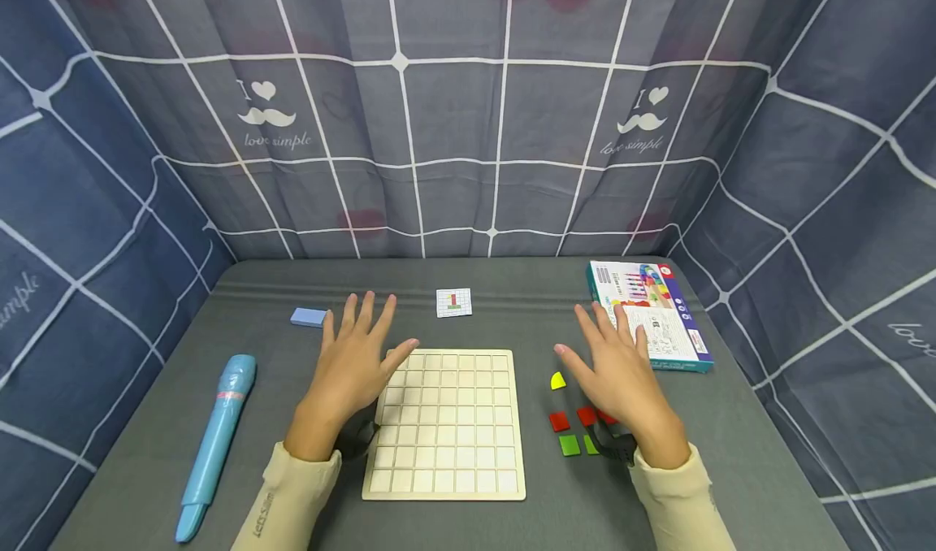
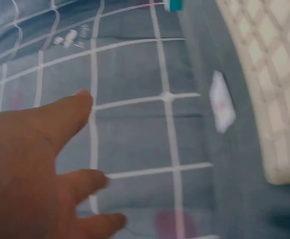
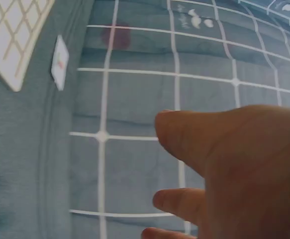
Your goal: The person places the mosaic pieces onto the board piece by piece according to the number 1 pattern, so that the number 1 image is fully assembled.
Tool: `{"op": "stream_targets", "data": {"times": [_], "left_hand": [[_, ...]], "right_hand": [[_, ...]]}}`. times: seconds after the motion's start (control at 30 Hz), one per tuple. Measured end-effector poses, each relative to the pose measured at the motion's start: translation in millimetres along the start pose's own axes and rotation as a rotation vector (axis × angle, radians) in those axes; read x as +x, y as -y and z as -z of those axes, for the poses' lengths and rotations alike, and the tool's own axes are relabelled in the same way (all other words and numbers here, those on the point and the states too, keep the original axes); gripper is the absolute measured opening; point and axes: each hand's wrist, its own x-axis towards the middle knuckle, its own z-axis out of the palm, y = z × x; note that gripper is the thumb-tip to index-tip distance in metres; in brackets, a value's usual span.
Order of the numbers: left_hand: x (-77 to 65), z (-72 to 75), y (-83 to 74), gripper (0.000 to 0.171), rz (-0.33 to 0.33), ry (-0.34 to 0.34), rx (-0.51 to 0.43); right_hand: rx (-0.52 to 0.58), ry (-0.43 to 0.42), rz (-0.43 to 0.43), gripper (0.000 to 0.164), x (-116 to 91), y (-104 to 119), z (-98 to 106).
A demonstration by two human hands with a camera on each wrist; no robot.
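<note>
Head: grid board (image 1: 444,425) between hands (image 1: 353,370) (image 1: 617,376).

So there's a grey table (image 1: 548,522) with a blue-grey curtain (image 1: 457,120) round the back and both sides: white grid, moustaches, hearts, "love simple", some reddish blotches. Long light-blue tube (image 1: 218,445) with a pink band lies on the left, small blue block (image 1: 307,317) further back, printed box (image 1: 669,319) flat at back right, teal edges.

Above the grey worktop (image 1: 439,527), the head view faces its far edge; both nearer wrist views share the cream gridded square board (image 1: 444,425).
</note>
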Motion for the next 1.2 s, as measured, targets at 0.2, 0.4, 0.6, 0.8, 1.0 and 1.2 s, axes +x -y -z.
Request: {"op": "stream_targets", "data": {"times": [0.2,0.4,0.6,0.8,1.0,1.2], "left_hand": [[-12.8,-24.5,29.2,0.079,-0.006,-0.061,0.005],[-26.8,-47.0,54.7,0.076,-0.023,-0.091,0.004],[-34.9,-66.5,66.8,0.069,-0.053,-0.117,-0.036],[-35.4,-76.7,68.7,0.058,-0.070,-0.190,-0.136],[-33.3,-92.1,66.4,0.050,-0.115,-0.270,-0.272],[-30.6,-106.3,71.3,0.039,-0.068,-0.356,-0.423]], "right_hand": [[-0.005,0.000,0.023,0.072,0,-13,-20],[-0.013,-0.049,0.105,0.057,-1,-27,-44],[0.001,-0.058,0.138,0.046,1,-35,-59],[0.006,-0.010,0.111,0.044,1,-40,-67],[0.001,0.004,0.106,0.044,0,-41,-76],[-0.031,0.006,0.086,0.045,7,-38,-82]]}}
